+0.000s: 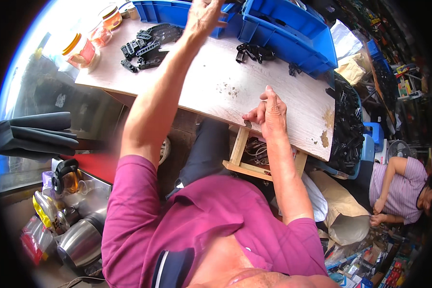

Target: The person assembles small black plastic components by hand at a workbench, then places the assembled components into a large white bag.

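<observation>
My left hand reaches far across the table to the blue bins, and the top edge of the picture cuts it off. Most of its fingers are hidden, so I cannot see whether it holds anything. Above the near edge of the table hovers my right hand, its index finger stretched out, its thumb apart and the other fingers loosely bent. Nothing shows in it. Left of my left forearm lies a pile of black ribbed plastic parts. More black parts lie in front of the large blue bin.
The pale worktop has worn patches. Jars with orange lids stand at its far left. Below it a wooden drawer holds cables. A tub of black parts stands right. Another person sits beyond; a steel kettle is lower left.
</observation>
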`<state>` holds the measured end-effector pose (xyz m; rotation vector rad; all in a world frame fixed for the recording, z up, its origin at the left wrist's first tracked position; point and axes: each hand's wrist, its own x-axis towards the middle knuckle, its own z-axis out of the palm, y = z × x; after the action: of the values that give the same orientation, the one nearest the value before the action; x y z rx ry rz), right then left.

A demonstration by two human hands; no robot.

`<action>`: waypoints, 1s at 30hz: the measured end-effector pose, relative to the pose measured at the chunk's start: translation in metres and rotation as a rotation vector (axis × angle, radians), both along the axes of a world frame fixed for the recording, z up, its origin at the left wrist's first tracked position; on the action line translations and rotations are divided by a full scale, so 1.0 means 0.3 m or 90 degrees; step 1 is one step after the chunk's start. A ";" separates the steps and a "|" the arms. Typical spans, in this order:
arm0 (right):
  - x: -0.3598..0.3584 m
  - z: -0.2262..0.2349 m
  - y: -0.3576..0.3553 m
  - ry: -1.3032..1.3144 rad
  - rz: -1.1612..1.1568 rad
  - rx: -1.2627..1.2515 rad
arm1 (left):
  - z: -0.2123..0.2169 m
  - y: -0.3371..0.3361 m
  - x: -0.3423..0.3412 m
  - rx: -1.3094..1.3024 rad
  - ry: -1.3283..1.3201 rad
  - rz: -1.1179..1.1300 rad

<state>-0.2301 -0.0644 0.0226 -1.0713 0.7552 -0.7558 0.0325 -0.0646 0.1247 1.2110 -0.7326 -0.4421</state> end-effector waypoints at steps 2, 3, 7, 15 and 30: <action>-0.010 0.014 -0.019 0.004 -0.009 0.021 | -0.088 0.010 0.074 0.059 -0.414 0.267; -0.022 0.014 -0.034 0.021 -0.011 0.018 | -0.140 0.029 0.095 0.108 -0.541 0.303; -0.054 0.009 -0.088 0.061 -0.053 0.024 | -0.318 0.109 0.121 0.433 -0.819 0.344; -0.103 0.031 -0.343 0.243 -0.280 0.011 | -0.412 0.103 0.132 0.439 -0.924 0.217; -0.035 0.043 -0.606 0.528 -0.233 -0.104 | -0.373 0.178 -0.218 0.139 -0.843 -0.034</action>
<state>-0.2406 -0.2461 0.0355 -1.4298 1.6489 -0.6733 -0.0329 -0.0111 0.0129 1.6408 -1.8648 0.3402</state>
